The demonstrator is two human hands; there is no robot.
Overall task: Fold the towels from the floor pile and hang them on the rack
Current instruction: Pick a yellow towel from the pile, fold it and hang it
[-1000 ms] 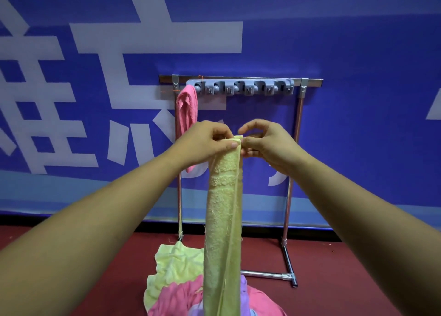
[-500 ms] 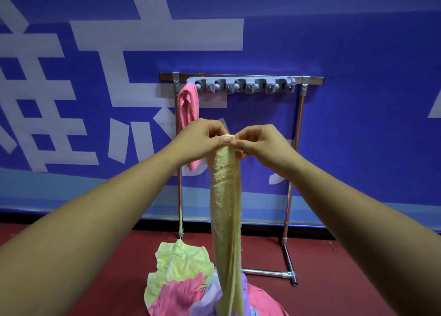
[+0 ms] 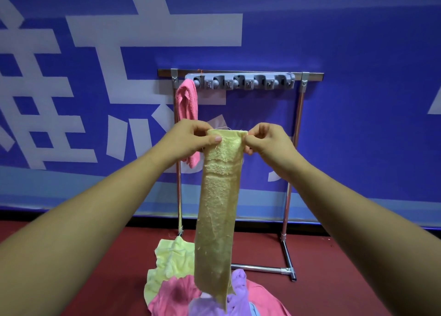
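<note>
Blue lettered wall behind, yellow towel (image 3: 218,208) pinched at its top corners by left hand (image 3: 188,140) and right hand (image 3: 269,141), strip hung toward 6 o'clock over floor pile (image 3: 167,265), rack (image 3: 310,73) at 12 o'clock beyond

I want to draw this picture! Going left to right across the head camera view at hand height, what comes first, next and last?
left hand → yellow towel → right hand → rack's right post. The pink towel overlaps the left hand, so it is left out.
</note>
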